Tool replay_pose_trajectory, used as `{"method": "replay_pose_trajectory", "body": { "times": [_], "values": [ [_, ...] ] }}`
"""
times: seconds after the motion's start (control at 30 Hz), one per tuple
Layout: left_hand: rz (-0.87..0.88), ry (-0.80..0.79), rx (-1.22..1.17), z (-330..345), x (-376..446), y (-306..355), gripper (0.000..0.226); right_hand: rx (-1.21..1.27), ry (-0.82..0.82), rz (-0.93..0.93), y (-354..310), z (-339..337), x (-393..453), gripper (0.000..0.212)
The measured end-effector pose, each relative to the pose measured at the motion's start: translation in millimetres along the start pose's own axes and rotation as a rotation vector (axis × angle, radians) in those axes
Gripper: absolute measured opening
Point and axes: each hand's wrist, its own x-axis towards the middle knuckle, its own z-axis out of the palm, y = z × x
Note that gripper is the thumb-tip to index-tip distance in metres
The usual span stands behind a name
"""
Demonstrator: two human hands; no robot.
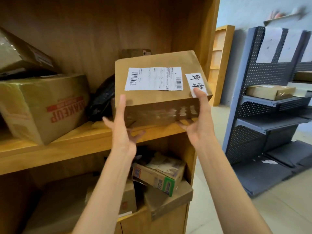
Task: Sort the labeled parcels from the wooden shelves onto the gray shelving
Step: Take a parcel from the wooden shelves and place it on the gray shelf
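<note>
Held up in front of the wooden shelves: a labeled parcel, tilted, top face toward the camera. Gripped at both near corners. Left hand at the lower left corner, thumb up along the top face, other fingers spread beneath. Right hand at the lower right corner, thumb over a handwritten sticker, fingers curled under the bottom edge. Printed shipping label between the thumbs. Off to the right, well apart: gray shelving bearing another box.
</note>
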Motion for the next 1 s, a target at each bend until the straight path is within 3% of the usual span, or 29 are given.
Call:
{"method": "replay_pose_trajectory", "body": {
  "times": [0.1, 0.2, 0.33, 0.5, 0.63, 0.77, 0.83, 1.0],
  "values": [
    [-0.055, -0.207, 0.107, -11.6, 3.9, 13.5, 0.082, -0.074, 0.001, -0.024, -20.0, -9.3, 7.0, 0.08],
    [-0.13, -0.363, 0.168, -5.8, 1.1, 13.2, 0.057, -0.102, 0.013, -0.056, -38.8, -14.8, 12.1, 0.087],
    [-0.197, -0.348, -0.005, 21.1, -10.2, -14.7, 0.056, -0.049, 0.006, -0.127, -49.0, -26.9, 6.2, 0.114],
    [-0.216, -0.414, -0.121, 79.6, -42.8, -70.0, 0.049, -0.166, -0.046, -0.147, -21.7, -50.7, -2.3, 0.125],
    [-0.22, -0.475, -0.054, 119.6, -59.5, -100.4, 0.061, -0.135, 0.024, -0.282, -40.3, -89.2, 11.3, 0.114],
    [-0.188, -0.419, 0.072, 151.8, -52.7, -124.2, 0.105, -0.173, 0.043, -0.333, -86.9, -148.1, 27.7, 0.105],
    [-0.146, -0.398, 0.076, 173.1, -47.3, -133.9, 0.112, -0.182, 0.033, -0.359, -110.8, -179.5, 32.9, 0.098],
    [-0.185, -0.551, 0.195, 230.8, -53.5, -174.6, 0.048, -0.284, 0.048, -0.41, -156.5, -253.4, 46.2, 0.077]
  ]
}}
